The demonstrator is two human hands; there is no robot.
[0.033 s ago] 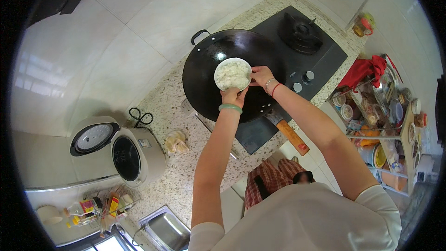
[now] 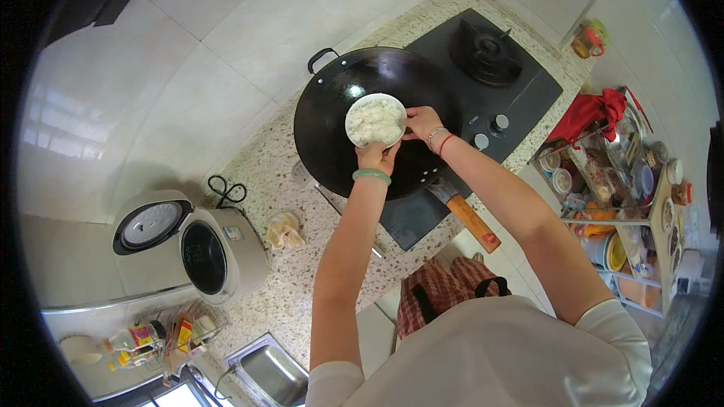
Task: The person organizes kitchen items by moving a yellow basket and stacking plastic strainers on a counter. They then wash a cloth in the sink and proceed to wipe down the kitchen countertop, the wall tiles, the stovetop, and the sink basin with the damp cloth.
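Observation:
Over the black wok (image 2: 326,120), both my hands hold a white bowl (image 2: 348,127) filled with cooked white rice (image 2: 377,120). My left hand (image 2: 378,156), below a green bangle, grips the bowl's near side. On its right side, my right hand (image 2: 422,123) has its fingers closed at the rim; a bracelet and a red cord circle that wrist. The wok sits over the left part of a black gas hob (image 2: 520,98), its wooden handle (image 2: 473,223) pointing toward me. Apart from a bright reflection, the wok's visible inside is bare and dark.
An open rice cooker (image 2: 245,252) stands on the speckled counter at left, beside a crumpled pale cloth (image 2: 285,231). A metal sink (image 2: 271,373) is at lower left. To the right, a crowded shelf rack (image 2: 615,222) holds jars and bags, with a red bag (image 2: 588,117) on top.

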